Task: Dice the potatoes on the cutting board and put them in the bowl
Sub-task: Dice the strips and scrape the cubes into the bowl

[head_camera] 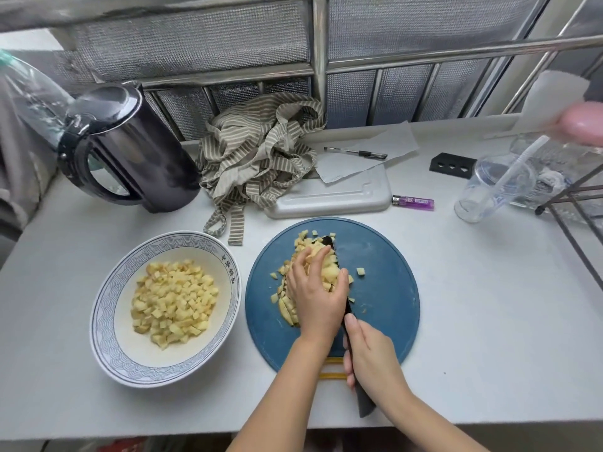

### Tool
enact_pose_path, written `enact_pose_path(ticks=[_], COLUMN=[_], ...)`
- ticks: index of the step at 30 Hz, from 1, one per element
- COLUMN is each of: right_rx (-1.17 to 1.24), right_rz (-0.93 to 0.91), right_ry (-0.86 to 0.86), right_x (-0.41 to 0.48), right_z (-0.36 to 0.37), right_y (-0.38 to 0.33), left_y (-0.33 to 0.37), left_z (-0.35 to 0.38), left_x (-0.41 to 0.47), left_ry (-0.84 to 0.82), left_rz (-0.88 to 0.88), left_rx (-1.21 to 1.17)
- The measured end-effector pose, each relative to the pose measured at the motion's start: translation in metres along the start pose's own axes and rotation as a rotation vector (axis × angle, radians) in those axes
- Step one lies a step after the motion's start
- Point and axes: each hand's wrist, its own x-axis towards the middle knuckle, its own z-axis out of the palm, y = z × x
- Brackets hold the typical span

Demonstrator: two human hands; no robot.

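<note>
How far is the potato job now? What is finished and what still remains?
Done: a heap of diced potato lies in the bowl. In hand: the left hand rests on the potato pile on the cutting board, beside the knife that the right hand grips. Left: some slices near the wrist look undiced, and everything on the board must go to the bowl.

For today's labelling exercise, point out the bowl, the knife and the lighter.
bowl (102, 321), head view, on its patterned left rim.
knife (366, 404), head view, on its black handle end.
lighter (413, 202), head view, on its purple body.
</note>
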Motion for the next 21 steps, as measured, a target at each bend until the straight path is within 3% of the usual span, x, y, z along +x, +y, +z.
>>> enact_pose_path(ticks=[14,21], right_rx=[0.029,0.027], right_rz=[-0.079,-0.169], right_ry=[0.002,-0.066], right_x=[-0.014,-0.015], right_z=[-0.023,-0.009], right_y=[-0.027,-0.063], left_y=[0.046,0.055], left_z=[-0.015,-0.054], left_x=[0.013,0.036], left_ry=[-0.016,0.094], left_rz=[0.058,0.064], left_rx=[-0.231,-0.323])
